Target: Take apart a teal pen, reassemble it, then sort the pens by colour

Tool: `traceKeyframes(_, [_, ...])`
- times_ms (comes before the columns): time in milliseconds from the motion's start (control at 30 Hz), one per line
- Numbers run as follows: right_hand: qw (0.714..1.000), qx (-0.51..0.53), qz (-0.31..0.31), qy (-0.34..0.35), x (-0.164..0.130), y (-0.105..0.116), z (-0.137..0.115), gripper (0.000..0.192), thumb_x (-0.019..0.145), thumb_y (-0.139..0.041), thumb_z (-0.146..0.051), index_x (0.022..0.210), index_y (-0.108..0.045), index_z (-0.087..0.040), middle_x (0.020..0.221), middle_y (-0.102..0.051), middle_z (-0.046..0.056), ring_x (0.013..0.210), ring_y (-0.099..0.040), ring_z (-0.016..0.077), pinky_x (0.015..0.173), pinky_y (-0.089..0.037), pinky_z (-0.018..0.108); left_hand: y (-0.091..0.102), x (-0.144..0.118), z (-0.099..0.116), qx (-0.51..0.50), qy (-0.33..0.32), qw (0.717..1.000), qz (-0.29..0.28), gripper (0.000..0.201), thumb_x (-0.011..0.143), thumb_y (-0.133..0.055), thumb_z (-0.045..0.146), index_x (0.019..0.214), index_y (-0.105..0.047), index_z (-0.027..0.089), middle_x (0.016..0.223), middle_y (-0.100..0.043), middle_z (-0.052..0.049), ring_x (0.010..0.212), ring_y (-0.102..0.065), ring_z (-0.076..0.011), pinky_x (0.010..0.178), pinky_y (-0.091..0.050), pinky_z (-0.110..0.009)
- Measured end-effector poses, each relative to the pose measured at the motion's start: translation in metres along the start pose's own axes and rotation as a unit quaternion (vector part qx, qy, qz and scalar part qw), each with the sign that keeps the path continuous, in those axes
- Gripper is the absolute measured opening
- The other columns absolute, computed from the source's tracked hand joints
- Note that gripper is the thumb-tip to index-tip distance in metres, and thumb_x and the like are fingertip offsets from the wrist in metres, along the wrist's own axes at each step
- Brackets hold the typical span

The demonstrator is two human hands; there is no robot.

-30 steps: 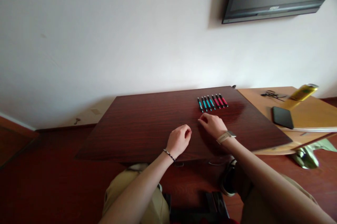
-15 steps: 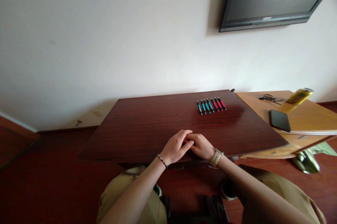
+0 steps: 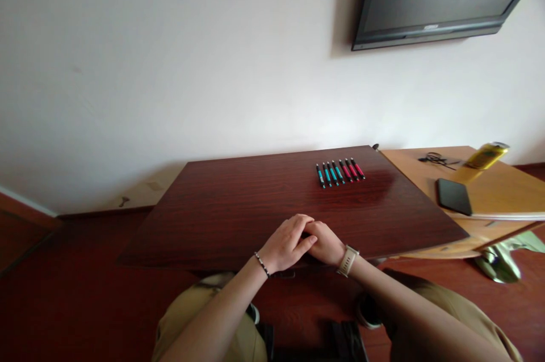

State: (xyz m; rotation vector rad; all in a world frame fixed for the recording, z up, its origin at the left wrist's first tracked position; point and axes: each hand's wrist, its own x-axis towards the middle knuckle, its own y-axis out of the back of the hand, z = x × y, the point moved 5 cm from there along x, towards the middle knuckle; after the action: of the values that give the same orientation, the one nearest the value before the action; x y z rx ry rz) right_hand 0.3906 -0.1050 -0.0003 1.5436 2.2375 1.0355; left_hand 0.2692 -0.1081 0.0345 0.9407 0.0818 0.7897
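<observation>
The left hand [image 3: 286, 244] lies over the right hand [image 3: 324, 243], fingers loosely curled and holding nothing, at the near edge of the glossy dark wooden table [image 3: 221, 209]. Well beyond them, toward its far edge, seven slim pens [image 3: 339, 172], teal and red, lie in a row.

Seven pens [image 3: 339, 172], blue then red, side-by-side row, table far edge.
</observation>
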Motion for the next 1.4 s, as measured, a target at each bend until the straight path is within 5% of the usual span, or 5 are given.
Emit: traceKeyframes(1400, [0.999, -0.019, 0.014, -0.022, -0.0006, 0.0013, -0.0005, 0.022, 0.08, -0.061, -0.011, 0.092, -0.076, -0.021, 0.094, -0.08, 0.008, 0.086, -0.076, 0.0234, 0.077, -0.054, 0.028, -0.0032, 0.0014, -0.0028, -0.001, 0.001, 1.0, 0.013, 0.034, 0.105, -0.051, 0.032, 0.137, -0.051, 0.022, 0.134, -0.062, -0.012, 0.129, -0.058, -0.027, 0.114, -0.046, -0.045])
